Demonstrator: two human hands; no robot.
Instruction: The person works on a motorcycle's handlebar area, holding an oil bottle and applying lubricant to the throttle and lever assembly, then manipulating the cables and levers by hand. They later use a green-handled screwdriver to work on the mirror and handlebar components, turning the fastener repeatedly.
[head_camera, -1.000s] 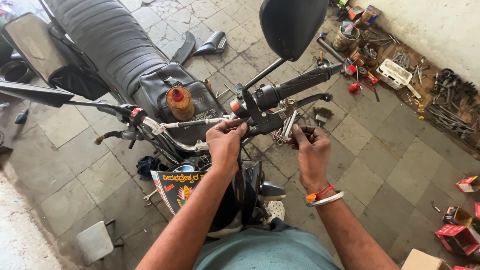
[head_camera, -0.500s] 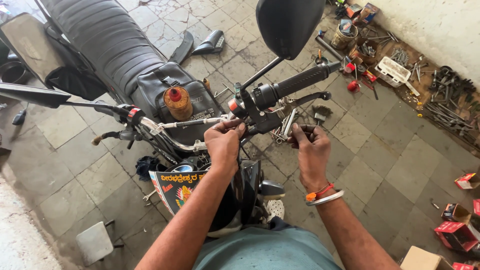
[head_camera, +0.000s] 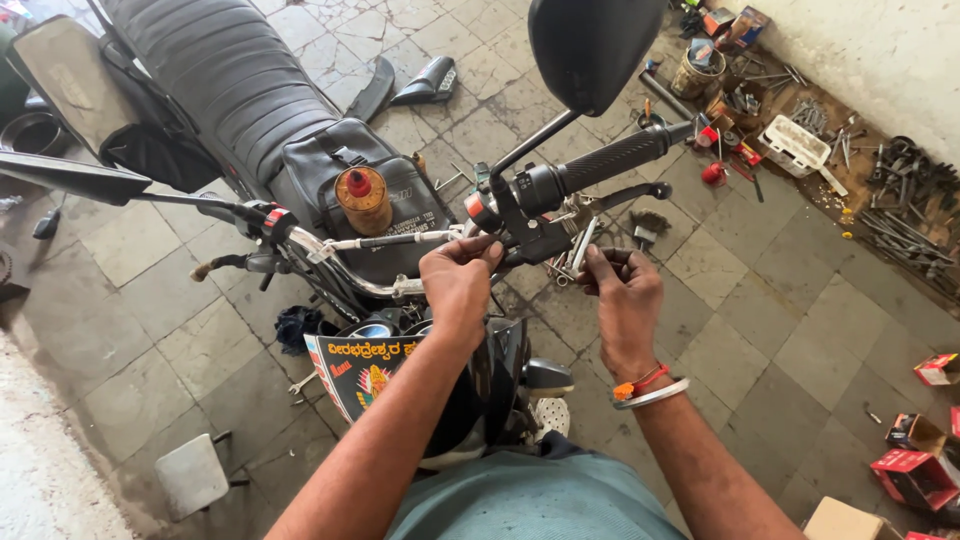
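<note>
Closely bunched at the handlebar, our hands worked on either side of the switch housing (head_camera: 535, 190) that sits just inboard of the black grip (head_camera: 620, 155). Our left hand (head_camera: 458, 285) was curled narrow, fingertips pinched on the bar and cable beside that housing, probably to keep the part steady. Our right hand (head_camera: 625, 300) was closed around a small metal tool (head_camera: 578, 255) whose shaft rose to the underside of the housing, just below the brake lever (head_camera: 630, 195); holding it from beneath suits a fastener that faces down. Whether the tip was seated we could not tell.

Out from the housing, the mirror (head_camera: 590, 45) stood on its stem directly above, and the chrome handlebar (head_camera: 370, 285) ran away toward the far mirror (head_camera: 70, 178). Behind the housing lay the tank (head_camera: 340, 170) with an orange-capped jar (head_camera: 362, 200) standing on it, then the long black seat (head_camera: 220, 70). Well beyond the grip, loose tools (head_camera: 900, 200) lay scattered along the wall on the tiled floor (head_camera: 760, 300).

Against the frame a second earlier, both hands kept nearly the same places; the right hand sat a little lower under the housing.
</note>
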